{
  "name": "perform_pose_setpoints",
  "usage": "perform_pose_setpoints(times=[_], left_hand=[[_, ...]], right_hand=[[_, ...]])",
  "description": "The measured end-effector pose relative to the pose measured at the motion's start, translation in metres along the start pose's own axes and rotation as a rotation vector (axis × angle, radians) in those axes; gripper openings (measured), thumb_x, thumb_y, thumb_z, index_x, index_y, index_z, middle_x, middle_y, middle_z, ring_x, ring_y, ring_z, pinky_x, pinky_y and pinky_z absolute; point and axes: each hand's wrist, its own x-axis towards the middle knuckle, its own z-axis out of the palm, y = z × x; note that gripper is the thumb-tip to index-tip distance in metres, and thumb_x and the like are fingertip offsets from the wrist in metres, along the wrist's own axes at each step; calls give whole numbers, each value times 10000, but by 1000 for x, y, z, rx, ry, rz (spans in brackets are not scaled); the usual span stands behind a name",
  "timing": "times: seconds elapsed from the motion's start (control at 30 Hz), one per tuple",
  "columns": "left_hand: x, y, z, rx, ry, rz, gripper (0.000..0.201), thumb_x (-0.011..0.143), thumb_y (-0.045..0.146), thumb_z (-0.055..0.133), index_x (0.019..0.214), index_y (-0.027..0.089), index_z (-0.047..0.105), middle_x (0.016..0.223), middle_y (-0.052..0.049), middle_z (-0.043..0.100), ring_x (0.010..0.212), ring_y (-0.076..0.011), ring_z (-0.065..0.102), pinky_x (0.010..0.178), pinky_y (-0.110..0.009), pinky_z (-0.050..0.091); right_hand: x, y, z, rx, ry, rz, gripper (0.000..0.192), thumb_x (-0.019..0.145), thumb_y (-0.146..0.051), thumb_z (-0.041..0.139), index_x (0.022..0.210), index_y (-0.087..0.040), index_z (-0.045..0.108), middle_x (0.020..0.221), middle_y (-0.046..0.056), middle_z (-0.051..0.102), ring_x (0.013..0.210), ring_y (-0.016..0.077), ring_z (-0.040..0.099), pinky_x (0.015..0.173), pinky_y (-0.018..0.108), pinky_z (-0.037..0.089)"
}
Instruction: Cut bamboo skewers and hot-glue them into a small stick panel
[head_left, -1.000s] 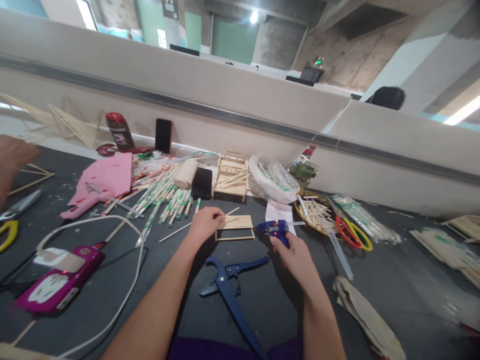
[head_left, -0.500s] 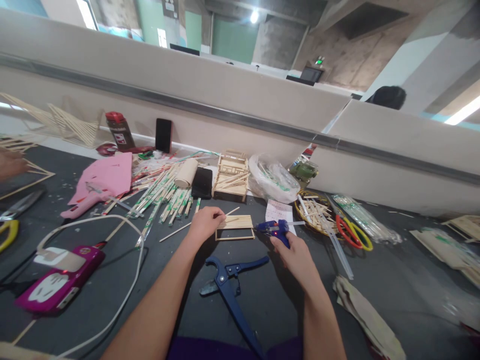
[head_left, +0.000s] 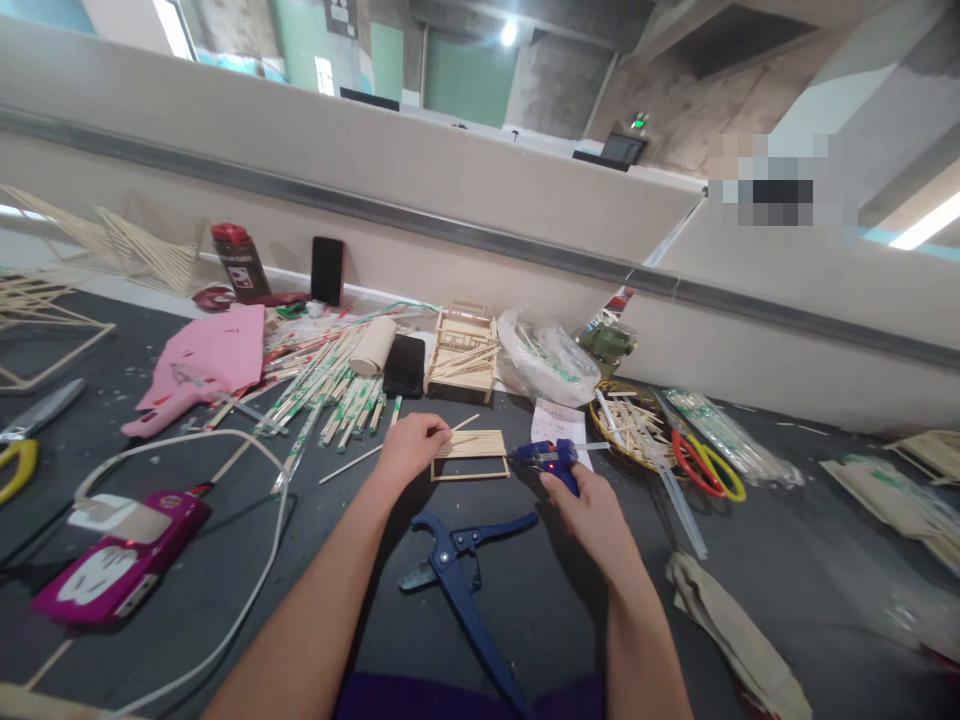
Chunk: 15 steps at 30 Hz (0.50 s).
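Nearest, blue cutting pliers (head_left: 461, 570) lie on the dark table (head_left: 750, 520). Beyond, the right hand (head_left: 592, 515) is closed around a blue glue gun (head_left: 546, 458). The left hand (head_left: 411, 447) pinches a thin stick (head_left: 465, 422) over the flat stick frame (head_left: 470, 455). Farther back stands a small stick box (head_left: 461, 352).

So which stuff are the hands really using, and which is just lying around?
In use: left hand pinching a thin stick; wooden frame; right hand gripping the blue glue gun.

Lying about: blue cutter, scissors, pink case, black phone, wrapped chopsticks.
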Motion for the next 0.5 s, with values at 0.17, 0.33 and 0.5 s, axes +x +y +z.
perform_pose_setpoints(times=[0.17, 0.33, 0.5], left_hand=[[0, 0, 0, 7, 1, -12, 195, 801, 289, 548, 813, 216, 729, 843, -23, 731, 773, -168, 624, 629, -237, 368], [0, 0, 0, -1, 1, -7, 197, 802, 289, 546, 813, 218, 730, 847, -21, 732, 776, -167, 623, 636, -237, 372], [1, -1, 0, 5, 3, -5, 198, 801, 295, 546, 805, 221, 729, 838, -18, 731, 768, -168, 623, 622, -237, 366]], right_hand=[[0, 1, 1, 14, 5, -6, 355, 818, -540, 490, 720, -199, 513, 564, 17, 592, 465, 145, 492, 452, 238, 286], [0, 1, 1, 35, 1, 0, 353, 822, -537, 494, 705, -204, 492, 557, 8, 582, 458, 139, 479, 451, 236, 283], [-1, 1, 0, 26, -7, -5, 355, 823, -535, 496, 709, -199, 510, 533, 0, 565, 452, 139, 480, 448, 237, 293]])
